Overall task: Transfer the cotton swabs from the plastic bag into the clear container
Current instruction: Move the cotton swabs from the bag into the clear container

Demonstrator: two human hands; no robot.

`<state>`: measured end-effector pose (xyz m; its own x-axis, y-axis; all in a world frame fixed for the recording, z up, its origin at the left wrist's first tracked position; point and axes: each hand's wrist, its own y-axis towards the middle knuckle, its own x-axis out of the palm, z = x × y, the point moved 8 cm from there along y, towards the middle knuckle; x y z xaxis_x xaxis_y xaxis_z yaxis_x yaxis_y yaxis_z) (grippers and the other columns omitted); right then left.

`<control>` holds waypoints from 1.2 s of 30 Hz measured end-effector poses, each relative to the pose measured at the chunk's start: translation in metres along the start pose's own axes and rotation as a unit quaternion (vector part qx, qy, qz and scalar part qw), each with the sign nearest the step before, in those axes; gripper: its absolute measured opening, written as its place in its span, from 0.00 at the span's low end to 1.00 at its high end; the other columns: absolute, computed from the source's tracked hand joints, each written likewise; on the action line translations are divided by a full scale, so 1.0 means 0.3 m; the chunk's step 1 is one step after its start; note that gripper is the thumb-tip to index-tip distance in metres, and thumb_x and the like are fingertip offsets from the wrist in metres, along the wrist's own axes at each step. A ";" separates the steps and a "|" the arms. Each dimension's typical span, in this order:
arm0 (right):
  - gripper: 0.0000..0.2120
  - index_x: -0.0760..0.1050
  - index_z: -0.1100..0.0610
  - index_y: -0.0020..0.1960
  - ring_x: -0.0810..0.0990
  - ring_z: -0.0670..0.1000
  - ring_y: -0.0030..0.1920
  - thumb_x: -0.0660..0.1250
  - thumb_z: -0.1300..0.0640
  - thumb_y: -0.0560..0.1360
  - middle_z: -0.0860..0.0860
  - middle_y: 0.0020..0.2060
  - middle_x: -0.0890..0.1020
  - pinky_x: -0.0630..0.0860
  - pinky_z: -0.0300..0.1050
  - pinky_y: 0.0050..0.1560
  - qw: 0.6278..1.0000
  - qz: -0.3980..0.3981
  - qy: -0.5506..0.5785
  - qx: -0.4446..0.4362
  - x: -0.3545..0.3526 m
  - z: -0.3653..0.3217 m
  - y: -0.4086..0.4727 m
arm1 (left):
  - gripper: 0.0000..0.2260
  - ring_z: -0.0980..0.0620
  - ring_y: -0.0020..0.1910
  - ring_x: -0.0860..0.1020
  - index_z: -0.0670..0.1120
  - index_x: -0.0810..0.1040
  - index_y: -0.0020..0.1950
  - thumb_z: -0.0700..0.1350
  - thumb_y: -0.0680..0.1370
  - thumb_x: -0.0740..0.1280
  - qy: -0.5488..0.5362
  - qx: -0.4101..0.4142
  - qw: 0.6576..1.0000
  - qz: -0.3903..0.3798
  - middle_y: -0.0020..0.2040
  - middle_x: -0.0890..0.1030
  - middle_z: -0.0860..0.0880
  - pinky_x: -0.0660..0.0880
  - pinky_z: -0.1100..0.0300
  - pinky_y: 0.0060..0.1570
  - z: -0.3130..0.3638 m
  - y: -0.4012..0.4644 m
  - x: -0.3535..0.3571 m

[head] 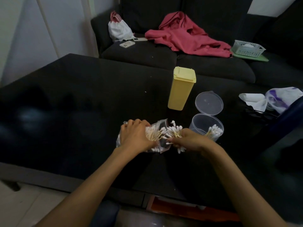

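**Operator:** Report hand status, nearest item first.

**Technician:** The left hand (136, 136) lies on the plastic bag (159, 126), fingers curled and pressing it against the black table (73, 95). Probable purpose: to keep the bag from sliding while stock is drawn from its open mouth, which faces right. The right hand (186, 140) is clamped around a bundle of cotton swabs (175, 130) just beside that mouth; white tips project above and below the fist, so the sticks are gripped at mid-length, presumably to keep them parallel.

**Operator:** Where is the remaining stock?

**Technician:** More swabs remain inside the bag, under and beside the left hand. A smaller batch already stands in the clear container (205, 126), leaning against its right wall.

**Operator:** Container condition?

**Technician:** Upright, just right of the right hand, with its hinged lid (209, 103) swung back and away from the person. That leaves the opening unobstructed on the near side. In my judgement the transfer is partly complete.

**Operator:** Items beyond?

**Technician:** A closed yellow box (181, 89) stands behind the bag, not involved. Further back, a dark sofa (164, 54) carries a pink garment (185, 36).
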<state>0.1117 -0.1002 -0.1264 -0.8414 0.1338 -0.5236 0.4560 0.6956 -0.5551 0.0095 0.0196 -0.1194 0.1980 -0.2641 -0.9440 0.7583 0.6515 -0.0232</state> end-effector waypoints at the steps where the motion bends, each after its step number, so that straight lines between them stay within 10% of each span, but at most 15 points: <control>1: 0.06 0.70 0.56 0.47 0.74 0.45 0.35 0.62 0.54 0.78 0.50 0.37 0.76 0.71 0.38 0.37 1.000 0.005 -0.001 0.003 -0.003 0.004 0.002 | 0.31 0.49 0.65 0.66 0.53 0.67 0.67 0.61 0.68 0.71 -0.002 0.001 1.000 0.002 0.65 0.70 0.51 0.61 0.53 0.64 0.000 -0.002 -0.002; 10: 0.14 0.75 0.60 0.41 0.72 0.41 0.23 0.58 0.54 0.80 0.47 0.24 0.75 0.66 0.31 0.26 0.990 -0.049 0.093 -0.090 -0.054 -0.047 -0.066 | 0.41 0.50 0.72 0.61 0.50 0.60 0.74 0.65 0.67 0.70 -0.021 -0.016 1.000 0.004 0.72 0.64 0.50 0.56 0.52 0.70 -0.013 -0.002 -0.026; 16: 0.20 0.75 0.53 0.31 0.71 0.41 0.29 0.58 0.52 0.80 0.46 0.26 0.73 0.70 0.35 0.38 0.980 -0.044 0.118 -0.156 -0.144 -0.081 -0.120 | 0.14 0.56 0.65 0.68 0.54 0.72 0.65 0.49 0.79 0.61 -0.262 0.068 0.959 0.081 0.66 0.72 0.54 0.67 0.57 0.63 0.105 -0.001 -0.185; 24: 0.16 0.74 0.69 0.52 0.77 0.50 0.44 0.58 0.55 0.80 0.57 0.39 0.77 0.74 0.42 0.52 0.986 -0.015 0.080 -0.146 -0.329 -0.049 -0.176 | 0.21 0.51 0.42 0.80 0.50 0.74 0.48 0.58 0.82 0.45 -0.357 0.035 0.910 -0.208 0.55 0.80 0.44 0.73 0.57 0.37 0.439 0.143 -0.127; 31: 0.09 0.74 0.56 0.49 0.67 0.43 0.29 0.57 0.54 0.80 0.50 0.31 0.69 0.68 0.33 0.29 0.980 -0.132 0.122 -0.082 -0.375 0.027 -0.186 | 0.28 0.53 0.38 0.81 0.43 0.70 0.66 0.61 0.81 0.43 -0.268 0.062 0.915 -0.295 0.53 0.81 0.42 0.73 0.59 0.37 0.562 0.174 -0.091; 36: 0.12 0.74 0.57 0.49 0.62 0.43 0.27 0.58 0.50 0.79 0.48 0.29 0.65 0.61 0.32 0.26 0.987 -0.135 0.054 -0.072 -0.380 0.041 -0.164 | 0.33 0.56 0.34 0.79 0.42 0.76 0.59 0.63 0.80 0.41 -0.222 0.082 0.931 -0.278 0.42 0.82 0.47 0.68 0.59 0.37 0.597 0.175 -0.062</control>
<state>0.1887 -0.1584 -0.0474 -0.9563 -0.0014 -0.2924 0.1710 0.8084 -0.5632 0.1570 -0.0686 -0.0440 -0.0446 -0.8198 -0.5709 0.8973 0.2183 -0.3836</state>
